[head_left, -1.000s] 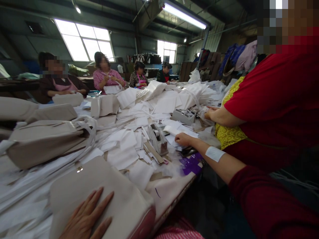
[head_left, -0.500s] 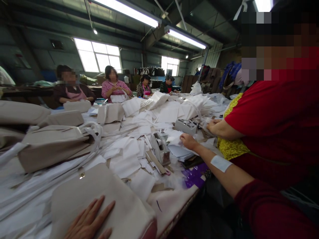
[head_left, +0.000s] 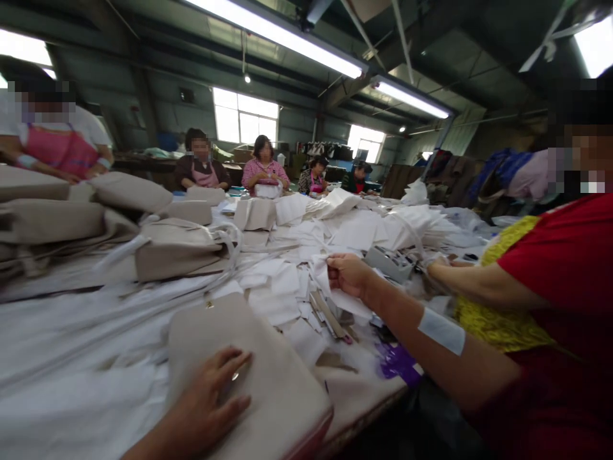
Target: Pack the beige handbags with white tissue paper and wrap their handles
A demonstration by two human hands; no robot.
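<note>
Under my left hand (head_left: 211, 390) lies a pale beige handbag (head_left: 272, 383) with a small metal fitting near its upper edge. The hand rests on the bag, thumb and fingers apart, slightly blurred; a small shiny spot shows between them. My right hand (head_left: 348, 275) is raised over the table, its fingers pinched on a sheet of white paper (head_left: 322, 273) that hangs down below and behind the hand. Beneath it, a tape dispenser is mostly covered by the paper. A second grey tape dispenser (head_left: 385, 263) stands just beyond my wrist.
White papers (head_left: 272, 300) and scraps cover the table's middle. Beige bags (head_left: 177, 252) with wrapped handles are piled at left. Close on my right stands a co-worker in red (head_left: 569, 268), hands at the table. Several other people sit or stand across the table.
My right hand has lifted the paper and moved left over the tape dispenser. My left hand has shifted on the bag, its fingers bending. The view has turned left.
</note>
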